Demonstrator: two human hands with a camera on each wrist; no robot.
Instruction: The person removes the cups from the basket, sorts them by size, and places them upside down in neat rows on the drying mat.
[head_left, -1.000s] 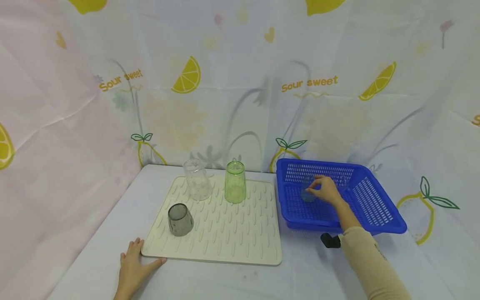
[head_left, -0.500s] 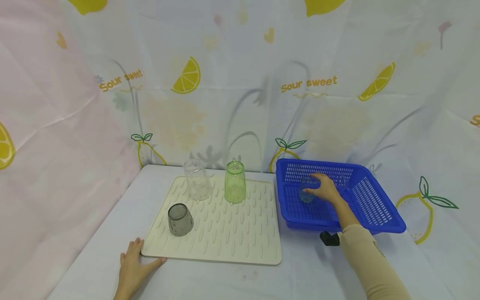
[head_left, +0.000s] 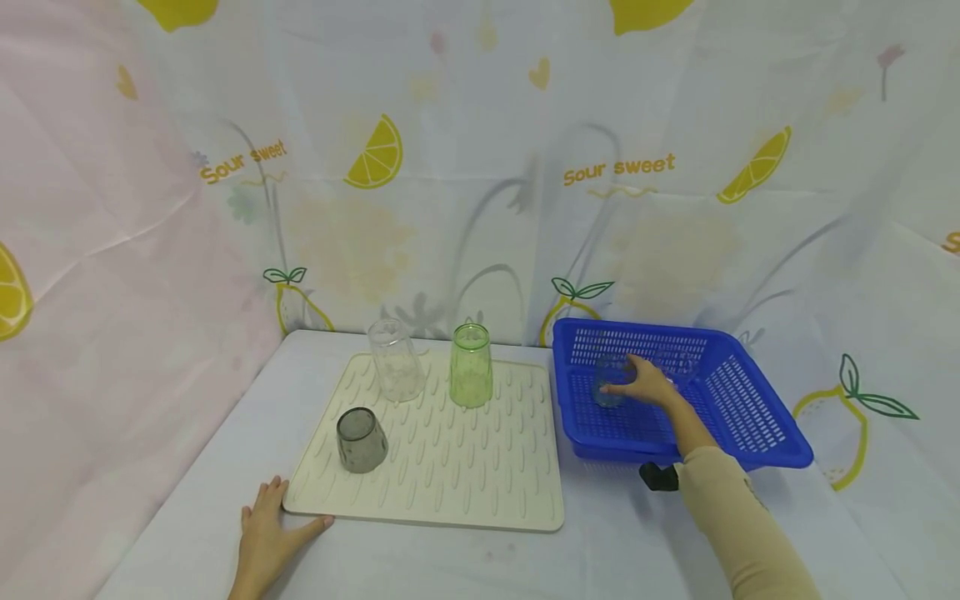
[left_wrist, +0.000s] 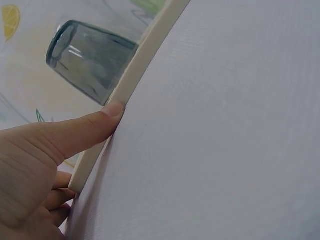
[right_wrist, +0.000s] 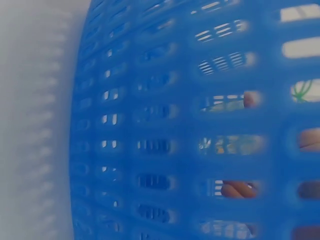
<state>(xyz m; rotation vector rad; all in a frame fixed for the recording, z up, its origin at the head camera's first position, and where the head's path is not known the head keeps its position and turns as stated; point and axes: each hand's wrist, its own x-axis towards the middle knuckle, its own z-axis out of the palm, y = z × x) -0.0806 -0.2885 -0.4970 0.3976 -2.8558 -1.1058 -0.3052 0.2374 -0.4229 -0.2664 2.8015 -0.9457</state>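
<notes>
My left hand (head_left: 264,537) is spread at the near left corner of a cream ridged drying mat (head_left: 480,492); in the left wrist view its straight thumb (left_wrist: 85,131) touches the mat's front edge. My right hand (head_left: 651,385) reaches into a blue plastic basket (head_left: 757,408), its thumb and fingers around a clear drinking glass (head_left: 609,393). Through the basket's slots, the right wrist view shows fingertips (right_wrist: 237,189) on both sides of that glass. On the mat stand a grey glass (head_left: 362,442), a tall clear glass (head_left: 397,367) and a green glass (head_left: 471,371).
Another clear glass (head_left: 681,363) seems to lie in the basket behind my right hand, partly hidden. The basket's walls rise around that hand. White cloth (head_left: 600,550) covers the table, and a lemon-print curtain (head_left: 465,225) hangs along the back and sides.
My right hand's fingers, close together a second ago, have spread and come around the glass. The glass has shifted slightly left with the hand. My left hand stays put.
</notes>
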